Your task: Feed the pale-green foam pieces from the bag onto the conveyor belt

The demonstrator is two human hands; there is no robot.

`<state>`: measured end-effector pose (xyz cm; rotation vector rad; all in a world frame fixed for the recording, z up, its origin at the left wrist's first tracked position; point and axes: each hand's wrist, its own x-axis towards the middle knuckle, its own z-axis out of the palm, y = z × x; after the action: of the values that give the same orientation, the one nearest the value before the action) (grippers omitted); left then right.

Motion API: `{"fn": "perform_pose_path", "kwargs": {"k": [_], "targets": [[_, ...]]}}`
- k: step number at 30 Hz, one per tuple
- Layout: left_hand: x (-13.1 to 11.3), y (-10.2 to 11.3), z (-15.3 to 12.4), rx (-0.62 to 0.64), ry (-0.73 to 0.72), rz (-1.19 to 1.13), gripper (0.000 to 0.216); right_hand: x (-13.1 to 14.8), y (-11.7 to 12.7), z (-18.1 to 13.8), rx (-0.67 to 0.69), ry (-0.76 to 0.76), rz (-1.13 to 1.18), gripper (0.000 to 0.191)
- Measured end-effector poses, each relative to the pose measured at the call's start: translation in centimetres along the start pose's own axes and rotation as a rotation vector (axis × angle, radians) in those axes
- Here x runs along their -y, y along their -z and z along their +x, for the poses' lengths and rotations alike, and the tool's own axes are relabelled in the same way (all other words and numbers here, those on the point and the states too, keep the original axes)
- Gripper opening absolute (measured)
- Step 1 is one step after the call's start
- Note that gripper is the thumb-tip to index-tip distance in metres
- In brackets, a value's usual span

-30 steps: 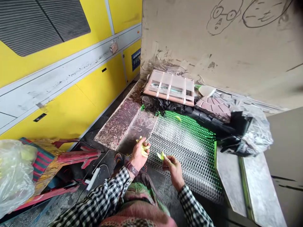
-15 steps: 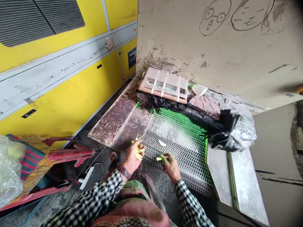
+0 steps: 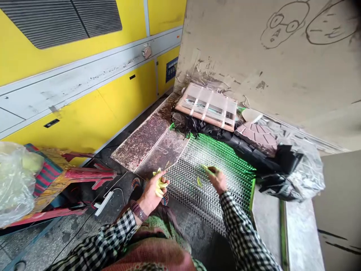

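Observation:
My left hand (image 3: 152, 194), wearing a dark wristband, is closed round several pale yellow-green slices (image 3: 160, 187) that look like cut fruit. It is near the left edge of a shiny metal mesh (image 3: 183, 184). My right hand (image 3: 218, 180) is above the middle of the mesh, its fingers pinching one long, thin green slice (image 3: 208, 170). Just left of that hand, a loose yellow-green slice (image 3: 199, 181) shows against the mesh and appears to lie on it. The exact kind of fruit cannot be made out.
Behind the mesh sit a taped stack of framed panels (image 3: 208, 103), black plastic wrapping (image 3: 225, 137) and a clear plastic bag (image 3: 308, 169). Stained boards (image 3: 146, 143) flank it on the left. A red stand (image 3: 90, 174) and a yellow cabinet (image 3: 107, 101) are farther left.
My right hand has moved forward and to the right over the mesh, still pinching a green slice. My left hand keeps its slices and has hardly moved. The view has shifted left.

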<state>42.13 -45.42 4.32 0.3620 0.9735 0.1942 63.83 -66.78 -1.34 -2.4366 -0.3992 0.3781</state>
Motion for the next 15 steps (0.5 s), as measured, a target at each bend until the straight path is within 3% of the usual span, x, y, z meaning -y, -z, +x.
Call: {"fn": "perform_pose_path", "kwargs": {"k": [3, 6, 11, 15], "targets": [[-0.1, 0.6, 0.2, -0.013, 0.001, -0.013, 0.013, -0.7, 1.3, -0.3, -0.064, -0.047, -0.041, 0.048], [0.0, 0.5, 0.4, -0.002, 0.017, 0.001, 0.018, 0.0, 0.6, -1.4, -0.194, 0.009, -0.128, 0.043], [0.4, -0.2, 0.6, 0.01, 0.017, 0.061, 0.021, 1.3, -2.7, -2.7, -0.066, 0.108, -0.076, 0.033], [0.5, -0.5, 0.4, 0.048, 0.069, 0.169, 0.026, 0.9, -2.5, -1.5, -0.095, 0.032, 0.05, 0.028]]}}
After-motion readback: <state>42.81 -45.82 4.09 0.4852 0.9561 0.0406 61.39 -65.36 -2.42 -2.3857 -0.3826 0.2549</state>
